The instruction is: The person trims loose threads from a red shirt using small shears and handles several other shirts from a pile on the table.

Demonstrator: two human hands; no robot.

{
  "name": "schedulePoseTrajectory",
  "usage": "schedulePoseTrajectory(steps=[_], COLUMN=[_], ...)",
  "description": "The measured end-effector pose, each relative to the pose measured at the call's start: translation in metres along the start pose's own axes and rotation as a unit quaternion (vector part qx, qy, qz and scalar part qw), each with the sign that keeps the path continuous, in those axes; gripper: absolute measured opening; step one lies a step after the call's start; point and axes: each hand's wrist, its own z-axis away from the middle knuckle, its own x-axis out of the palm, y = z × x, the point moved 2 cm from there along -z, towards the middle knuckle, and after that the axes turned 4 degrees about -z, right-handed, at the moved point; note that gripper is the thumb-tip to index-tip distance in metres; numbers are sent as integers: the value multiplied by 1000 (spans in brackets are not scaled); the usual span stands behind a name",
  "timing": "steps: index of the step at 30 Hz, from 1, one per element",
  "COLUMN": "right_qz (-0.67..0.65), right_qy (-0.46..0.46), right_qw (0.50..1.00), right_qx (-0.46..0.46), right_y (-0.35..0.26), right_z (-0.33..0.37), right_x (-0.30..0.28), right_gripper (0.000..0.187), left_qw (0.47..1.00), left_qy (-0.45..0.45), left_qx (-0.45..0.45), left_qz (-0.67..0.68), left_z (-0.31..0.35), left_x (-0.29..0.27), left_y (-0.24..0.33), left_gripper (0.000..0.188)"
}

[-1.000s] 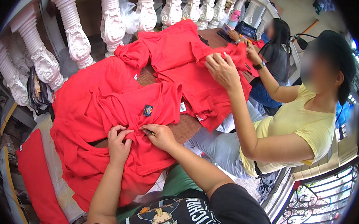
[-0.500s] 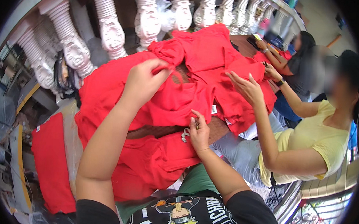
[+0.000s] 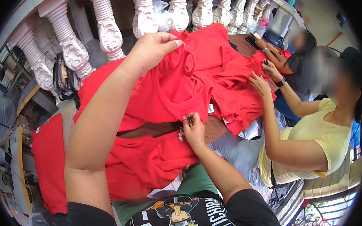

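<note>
My left hand (image 3: 153, 51) is raised, thumb and fingers pinching the upper edge of a red garment (image 3: 178, 96). The cloth hangs from that pinch, with a narrow ribbed opening and a wider curved opening facing up. My right hand (image 3: 194, 132) is closed at the garment's lower edge, nearer to me. A small dark tool (image 3: 190, 122), perhaps thread snips, shows partly between its fingers; the rest is hidden. Beside that hand lies a pale drawstring or tie (image 3: 181, 134) on another red garment (image 3: 144, 164) across my lap. A white label (image 3: 210, 108) shows near the held cloth.
More red garments (image 3: 237, 75) cover the brown table (image 3: 217, 129). On the right, a co-worker in a yellow top (image 3: 307, 149) handles red cloth; another person (image 3: 302, 62) sits beyond. White balusters (image 3: 111, 34) line the far side. A folded red stack (image 3: 49, 163) lies at left.
My left hand has moved up and away from me, spreading the garment so its openings show. My right hand has shifted slightly left. The co-worker's hands have moved farther away over the cloth.
</note>
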Motion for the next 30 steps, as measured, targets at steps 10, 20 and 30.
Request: schedulePoseTrajectory(steps=[10, 20, 30], right_qz=[-12, -19, -17], right_qy=[18, -14, 8], right_qw=[1000, 1000, 1000], right_qx=[-8, 13, -14], right_y=[-5, -7, -6], right_z=[0, 0, 0], right_x=[-2, -6, -4], right_gripper=[22, 24, 23], left_qw=[987, 998, 995], left_qy=[19, 3, 12], left_qx=[104, 50, 71], left_qz=[-124, -38, -71], left_z=[-18, -12, -13], left_x=[15, 23, 18], left_y=[14, 18, 14], left_gripper=[36, 24, 30])
